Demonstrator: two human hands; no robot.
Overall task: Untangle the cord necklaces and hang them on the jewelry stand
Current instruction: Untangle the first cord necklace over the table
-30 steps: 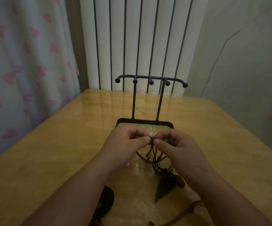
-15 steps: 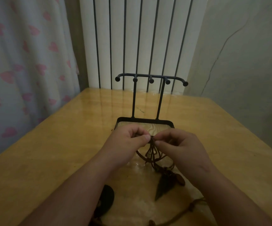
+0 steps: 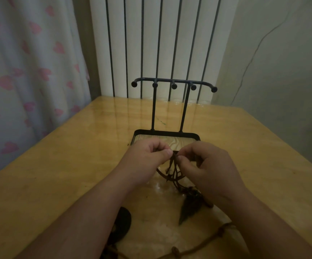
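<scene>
Both hands pinch a tangle of dark cords point(image 3: 172, 171) just in front of the jewelry stand point(image 3: 174, 84).

Nearest, a tan cord point(image 3: 204, 245) lies on the table point(image 3: 58, 174), and the left forearm half hides a dark disc pendant point(image 3: 123, 222). An arrowhead pendant point(image 3: 189, 208) lies near-to-far, tip toward the person. Above it the left hand point(image 3: 147, 156) and right hand point(image 3: 207, 169) each curl thumb and fingers tight on the strands, covering the front of the stand's tray point(image 3: 166, 132). Its bar runs left to right before a radiator point(image 3: 151, 43).

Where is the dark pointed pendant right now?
Head view, lower centre-right: the dark pointed pendant sits below the tangled cords, beside the wrist of the right hand.
</scene>
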